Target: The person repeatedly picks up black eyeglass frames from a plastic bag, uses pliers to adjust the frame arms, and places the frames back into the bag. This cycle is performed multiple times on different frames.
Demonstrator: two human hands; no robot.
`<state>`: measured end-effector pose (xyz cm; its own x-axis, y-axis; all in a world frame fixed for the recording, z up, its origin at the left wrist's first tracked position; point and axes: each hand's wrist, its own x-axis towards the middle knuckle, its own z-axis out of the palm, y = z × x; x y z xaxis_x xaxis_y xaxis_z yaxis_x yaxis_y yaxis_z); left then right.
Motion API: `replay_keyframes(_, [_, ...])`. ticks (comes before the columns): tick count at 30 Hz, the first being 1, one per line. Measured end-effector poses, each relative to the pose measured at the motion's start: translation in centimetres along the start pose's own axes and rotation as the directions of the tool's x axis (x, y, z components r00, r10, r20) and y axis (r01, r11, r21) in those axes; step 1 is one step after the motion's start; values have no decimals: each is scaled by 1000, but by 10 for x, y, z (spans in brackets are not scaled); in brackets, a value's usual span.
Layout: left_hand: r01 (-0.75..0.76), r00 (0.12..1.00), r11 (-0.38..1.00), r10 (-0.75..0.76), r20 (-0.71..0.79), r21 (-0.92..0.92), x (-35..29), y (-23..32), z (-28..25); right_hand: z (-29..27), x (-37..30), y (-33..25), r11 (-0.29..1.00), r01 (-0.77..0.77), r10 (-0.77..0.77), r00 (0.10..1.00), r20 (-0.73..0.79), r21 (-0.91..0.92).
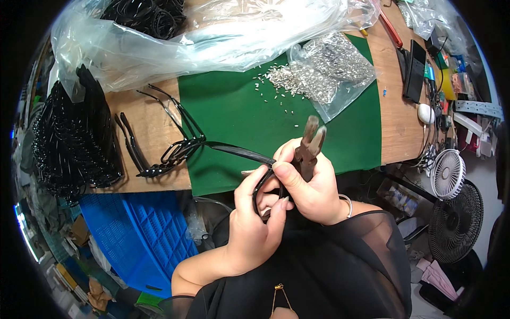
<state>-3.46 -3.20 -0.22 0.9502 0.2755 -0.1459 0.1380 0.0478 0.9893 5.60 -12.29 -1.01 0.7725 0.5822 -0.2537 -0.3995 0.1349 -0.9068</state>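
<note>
Frames [74, 138], black and bundled upright on the wooden tabletop [397, 127], probably to save room. Next, loose black pieces [183, 149] within left-side reach, straddling wood and green mat [223, 106]. At the mat's near edge, a glossy, slim black eyeglass frame [241, 151], temple stretched leftward, rim partly hidden by fingers. Gripped below by a curled left hand [252, 228], apparently for steadiness; pinched by the right hand's [319, 191] thumb and forefinger. Tucked in that same palm, noses upward, pliers [308, 151], likely for readiness.
</note>
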Motion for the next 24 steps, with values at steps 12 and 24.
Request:
replay_keyframes(12, [296,946,884,-220,237,-362,5,25,-28,-12,1,-27,970,-241,233,959,164,29])
replay_keyframes(24, [290,941,951,-263,212,-109,-22,30,-39,-38,15,-29,608,506,117,706,699,-612])
